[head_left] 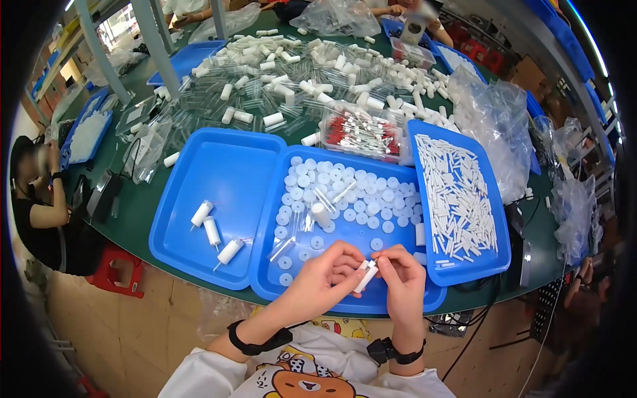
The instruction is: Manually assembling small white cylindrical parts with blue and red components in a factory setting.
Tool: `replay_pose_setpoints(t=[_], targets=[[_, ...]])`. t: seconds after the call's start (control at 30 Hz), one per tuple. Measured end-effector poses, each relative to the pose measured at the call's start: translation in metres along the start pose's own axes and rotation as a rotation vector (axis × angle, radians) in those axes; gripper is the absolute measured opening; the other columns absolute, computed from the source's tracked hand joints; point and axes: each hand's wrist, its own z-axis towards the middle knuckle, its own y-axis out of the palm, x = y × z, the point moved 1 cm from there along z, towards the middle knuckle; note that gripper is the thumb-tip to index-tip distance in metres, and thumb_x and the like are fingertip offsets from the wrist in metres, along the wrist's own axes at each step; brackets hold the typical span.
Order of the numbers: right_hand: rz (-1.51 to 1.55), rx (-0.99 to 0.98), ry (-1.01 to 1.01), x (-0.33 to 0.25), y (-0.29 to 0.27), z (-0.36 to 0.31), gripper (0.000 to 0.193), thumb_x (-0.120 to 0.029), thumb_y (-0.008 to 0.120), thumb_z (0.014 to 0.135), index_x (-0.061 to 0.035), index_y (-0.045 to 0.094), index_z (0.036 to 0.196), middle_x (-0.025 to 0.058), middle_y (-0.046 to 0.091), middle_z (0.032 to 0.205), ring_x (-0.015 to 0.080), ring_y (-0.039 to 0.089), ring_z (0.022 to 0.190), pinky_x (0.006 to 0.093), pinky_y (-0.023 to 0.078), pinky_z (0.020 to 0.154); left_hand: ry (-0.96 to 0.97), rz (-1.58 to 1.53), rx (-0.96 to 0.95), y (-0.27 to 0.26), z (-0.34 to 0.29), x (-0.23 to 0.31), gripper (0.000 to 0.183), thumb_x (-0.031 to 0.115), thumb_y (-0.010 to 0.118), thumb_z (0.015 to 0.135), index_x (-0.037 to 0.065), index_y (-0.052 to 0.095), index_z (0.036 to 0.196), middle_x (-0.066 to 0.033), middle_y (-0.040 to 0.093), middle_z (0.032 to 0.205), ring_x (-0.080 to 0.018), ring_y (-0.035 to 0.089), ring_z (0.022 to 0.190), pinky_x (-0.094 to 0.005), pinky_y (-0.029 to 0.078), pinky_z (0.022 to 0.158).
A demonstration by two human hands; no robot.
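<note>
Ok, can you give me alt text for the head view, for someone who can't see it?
Two bare hands, left hand and right hand, hold a small white tube between them above the middle blue tray scattered with white discs. The left blue tray holds three finished white pieces; the right blue tray holds white sticks.

Three trays [199, 199] side by side
</note>
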Motion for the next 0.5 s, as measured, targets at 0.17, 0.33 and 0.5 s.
replay_pose_setpoints(t=[0.17, 0.33, 0.5], targets=[[0.107, 0.135, 0.016, 0.001, 0.001, 0.000, 0.010, -0.004, 0.051, 0.093, 0.0029, 0.058, 0.097, 0.0064, 0.058, 0.087, 0.0098, 0.050, 0.072, 0.0228, 0.042, 0.066, -0.021, 0.092, -0.020, 0.000, -0.001, 0.003, 0.019, 0.001, 0.050, 0.089, -0.001, 0.048, 0.108, -0.0097, 0.057, 0.093, -0.0124, 0.060, 0.079, -0.0259, 0.051, 0.068], [0.220, 0.165, -0.014, 0.000, -0.002, -0.001, 0.010, -0.006, 0.048, 0.094, 0.0020, 0.054, 0.096, 0.0055, 0.054, 0.080, 0.0112, 0.050, 0.070, 0.0236, 0.041, 0.065, -0.041, 0.159, -0.002, -0.009, 0.003, 0.002, 0.029, 0.001, 0.038, 0.083, 0.000, 0.047, 0.110, -0.0102, 0.056, 0.094, -0.0155, 0.058, 0.082, -0.0274, 0.048, 0.072], [0.320, 0.153, -0.003, -0.001, -0.005, -0.002, 0.008, -0.004, 0.049, 0.093, 0.0013, 0.053, 0.094, 0.0054, 0.053, 0.079, 0.0121, 0.049, 0.070, 0.0256, 0.042, 0.067, -0.060, 0.065, 0.009, -0.012, 0.003, -0.002, 0.022, 0.003, 0.040, 0.079, 0.003, 0.048, 0.100, -0.0091, 0.054, 0.089, -0.0141, 0.053, 0.075, -0.0268, 0.044, 0.067]])
